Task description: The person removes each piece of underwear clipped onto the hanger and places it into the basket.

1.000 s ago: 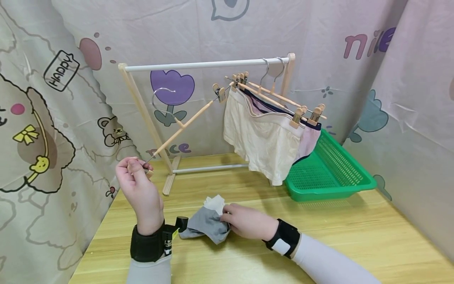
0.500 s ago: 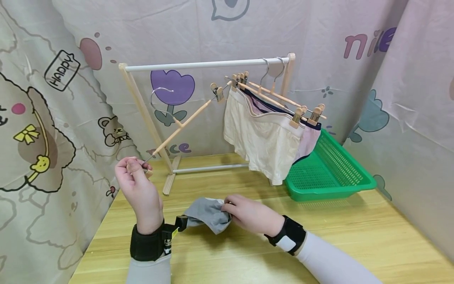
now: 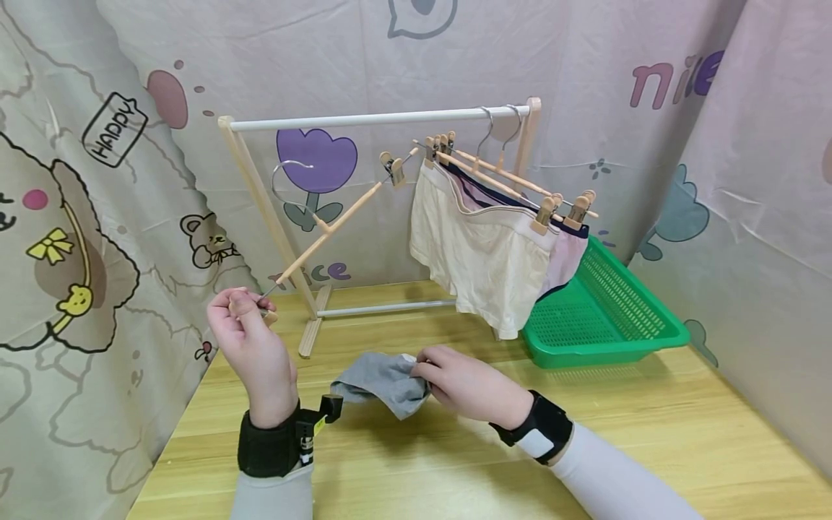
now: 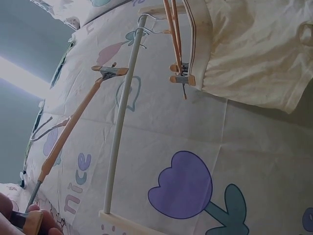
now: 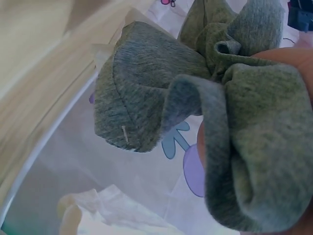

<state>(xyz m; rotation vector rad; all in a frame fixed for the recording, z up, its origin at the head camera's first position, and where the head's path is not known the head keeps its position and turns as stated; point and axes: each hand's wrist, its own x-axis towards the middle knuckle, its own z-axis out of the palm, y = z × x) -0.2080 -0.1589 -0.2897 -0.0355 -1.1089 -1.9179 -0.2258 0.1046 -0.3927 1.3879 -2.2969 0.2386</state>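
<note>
Pinching the clip (image 4: 33, 223) at the near end of a wooden hanger (image 3: 330, 230), the left hand (image 3: 255, 343) maintains a narrow grip, thumb against curled fingers. From this grip the hanger extends upward and away to the right. Its metal hook (image 3: 273, 189) branches from mid-bar; a second clip, the far clip (image 3: 393, 169), sits near the opposite end of the bar.

The right hand (image 3: 471, 386) grips a crumpled grey garment (image 3: 383, 379) between thumb and fingers. The garment extends leftward from the fingertips, toward the left hand's side, with a small white portion showing next to the grip. In the right wrist view, folds of the grey fabric bunch about the fingers. A shadow falls on the table (image 3: 416, 480) below the garment; contact between fabric and table cannot be determined.

Beyond both grips stands a rack with a white top rail (image 3: 377, 118). Above and beyond the right hand, cream shorts (image 3: 481, 245) are clipped to a hanger hooked on the rail; directly behind them is a pink garment (image 3: 567, 260) with dark trim, likewise clipped. Farther to the right of the right hand, a green basket (image 3: 604, 354) rests on the table.
</note>
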